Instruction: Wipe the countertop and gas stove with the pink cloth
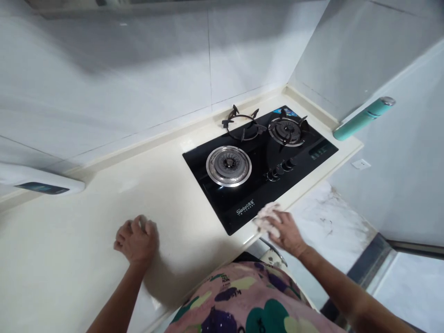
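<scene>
My right hand [286, 233] grips a crumpled pale cloth [268, 217], which lies against the front edge of the black gas cooktop [222, 203] and the counter strip before it. My left hand [137, 240] rests on the cream countertop [86, 231], its fingers curled in and nothing visible in them. The left burner [229, 165] is bare, without a pan support. A loose black pan support [244, 128] sits tilted across the cooktop's back edge. Another pan support [285, 141] stands over the right burner [287, 130].
A teal cylinder [362, 120], like a flask, is at the counter's right end. On the far left is a white device [41, 179] with a dark display. Tiled wall [166, 69] runs behind the counter. A wall socket [361, 164] is low on the right.
</scene>
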Tool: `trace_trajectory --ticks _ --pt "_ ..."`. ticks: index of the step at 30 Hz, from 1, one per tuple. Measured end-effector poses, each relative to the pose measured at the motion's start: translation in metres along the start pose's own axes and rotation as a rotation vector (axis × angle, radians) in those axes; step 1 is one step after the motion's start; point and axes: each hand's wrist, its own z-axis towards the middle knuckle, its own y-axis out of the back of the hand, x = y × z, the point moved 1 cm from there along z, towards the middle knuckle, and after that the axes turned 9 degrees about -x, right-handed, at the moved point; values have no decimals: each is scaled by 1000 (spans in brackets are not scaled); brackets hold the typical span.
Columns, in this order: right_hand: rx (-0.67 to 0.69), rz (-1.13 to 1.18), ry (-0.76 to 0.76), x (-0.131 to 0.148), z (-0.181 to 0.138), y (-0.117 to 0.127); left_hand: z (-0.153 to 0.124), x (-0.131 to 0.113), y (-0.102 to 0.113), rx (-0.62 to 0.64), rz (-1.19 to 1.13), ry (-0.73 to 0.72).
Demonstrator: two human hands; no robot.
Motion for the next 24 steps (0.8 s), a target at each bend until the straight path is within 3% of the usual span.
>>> trace_trajectory --ticks 3,6,8,11,14,16,20,24 --pt "-27 -167 -335 -86 -25 27 0 1 -1 8 3 10" --pt "-48 -259 -630 -145 -37 56 0 3 -3 24 9 13" --pt "-163 -265 -680 -163 -26 71 0 3 -3 19 10 9" --pt "-327 -215 -595 -166 16 77 0 1 -2 -2 4 3" --pt "-290 -192 -572 -148 60 58 -1 -1 1 -2 6 9" --pt "-245 -216 -618 -120 74 35 -1 -2 3 2 5 9" --pt "-259 -202 -555 -30 64 -7 -3 -4 5 -6 5 2" --pt "-212 -17 -337 56 44 -26 -2 -3 4 -8 7 6"
